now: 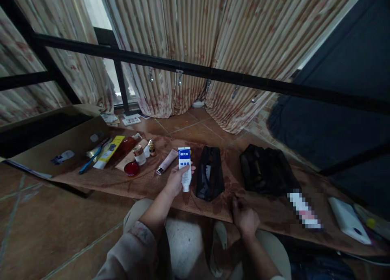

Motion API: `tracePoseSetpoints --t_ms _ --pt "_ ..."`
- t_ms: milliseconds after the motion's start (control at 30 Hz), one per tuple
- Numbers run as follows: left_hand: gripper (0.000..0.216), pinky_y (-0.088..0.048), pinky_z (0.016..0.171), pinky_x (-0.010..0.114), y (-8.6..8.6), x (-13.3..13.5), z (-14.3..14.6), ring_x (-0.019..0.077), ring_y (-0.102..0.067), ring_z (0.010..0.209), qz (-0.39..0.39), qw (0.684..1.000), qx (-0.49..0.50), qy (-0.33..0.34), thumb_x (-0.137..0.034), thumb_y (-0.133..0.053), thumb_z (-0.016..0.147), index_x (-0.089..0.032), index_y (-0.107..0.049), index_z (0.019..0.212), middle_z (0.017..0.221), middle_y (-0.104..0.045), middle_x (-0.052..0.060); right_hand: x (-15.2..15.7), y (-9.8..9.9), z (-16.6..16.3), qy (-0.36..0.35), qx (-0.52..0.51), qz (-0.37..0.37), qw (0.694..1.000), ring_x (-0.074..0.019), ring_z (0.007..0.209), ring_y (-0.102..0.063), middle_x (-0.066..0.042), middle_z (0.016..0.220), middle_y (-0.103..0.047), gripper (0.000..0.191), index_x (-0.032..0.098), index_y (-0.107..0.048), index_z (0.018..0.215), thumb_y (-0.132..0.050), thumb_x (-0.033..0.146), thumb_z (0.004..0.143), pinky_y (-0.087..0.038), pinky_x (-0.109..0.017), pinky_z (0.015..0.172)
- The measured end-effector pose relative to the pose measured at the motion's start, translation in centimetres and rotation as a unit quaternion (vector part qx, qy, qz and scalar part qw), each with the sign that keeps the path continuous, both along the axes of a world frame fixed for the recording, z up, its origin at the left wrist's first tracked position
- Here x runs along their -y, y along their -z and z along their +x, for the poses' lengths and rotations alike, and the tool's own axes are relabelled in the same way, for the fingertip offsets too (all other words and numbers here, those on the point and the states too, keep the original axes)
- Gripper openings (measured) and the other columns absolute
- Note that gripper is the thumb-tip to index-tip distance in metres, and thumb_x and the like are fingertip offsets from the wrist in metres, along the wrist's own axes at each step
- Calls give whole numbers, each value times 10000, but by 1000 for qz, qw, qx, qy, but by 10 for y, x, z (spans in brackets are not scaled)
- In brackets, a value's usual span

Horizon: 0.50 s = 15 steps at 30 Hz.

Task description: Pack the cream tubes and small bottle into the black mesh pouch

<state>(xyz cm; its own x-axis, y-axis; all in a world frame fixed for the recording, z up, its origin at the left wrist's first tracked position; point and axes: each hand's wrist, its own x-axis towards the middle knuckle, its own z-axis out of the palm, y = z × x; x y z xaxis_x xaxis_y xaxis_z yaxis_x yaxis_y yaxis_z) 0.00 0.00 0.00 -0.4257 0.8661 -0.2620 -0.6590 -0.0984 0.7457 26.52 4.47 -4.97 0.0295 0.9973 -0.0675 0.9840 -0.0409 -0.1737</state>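
My left hand [176, 180] is closed around a white and blue squeeze tube [185, 175], held upright with its cap down over the table. Just right of the tube lies a black zippered pouch [209, 174] with its top parted. My right hand [245, 217] rests at the table's front edge, its fingers curled; whether anything is in them I cannot make out. Left of the held tube is a pinkish tube [167, 162]. Farther left stand a small glass bottle [139, 155], a dark bottle with a gold top [151, 147] and a round red jar [132, 168].
The low table [112, 186] carries a yellow and white tube [109, 152], a blue toothbrush [93, 158] and an open cardboard box [76, 144]. Black mesh bags [268, 170] and a white device [349, 220] lie right. A black metal rail [195, 71] crosses behind.
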Motion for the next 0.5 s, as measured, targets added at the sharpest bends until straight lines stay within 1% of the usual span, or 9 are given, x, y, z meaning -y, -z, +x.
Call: tracePoseSetpoints --t_ms 167,333,433,500 --pt "335 -438 605 242 1 0 -1 148 -624 627 -9 1000 12 8 -292 -718 663 -99 -669 932 770 -708 98 0 0 0 1 5 5 1000 -257 772 -650 -103 804 -701 498 254 -691 929 -312 573 883 -385 -289 605" --pt "306 -438 597 240 3 -1 -2 154 -624 629 -23 999 20 10 -294 -679 693 -88 -670 918 756 -703 105 0 -2 -2 7 13 -10 1000 -252 775 -647 -117 808 -700 531 232 -702 920 -302 579 883 -383 -284 609" --pt "309 -441 607 252 4 -1 -3 161 -621 632 -25 1000 17 -1 -297 -676 686 -89 -673 915 768 -704 109 0 -3 -2 11 12 -14 1000 -251 772 -645 -112 809 -700 531 244 -702 930 -294 581 884 -381 -287 608" --pt "309 -440 624 257 5 -2 -3 162 -617 647 -19 1000 -8 -19 -300 -690 672 -102 -678 909 785 -706 106 1 -3 -2 9 10 -9 1000 -253 775 -644 -108 818 -700 520 257 -700 942 -296 580 883 -380 -290 608"
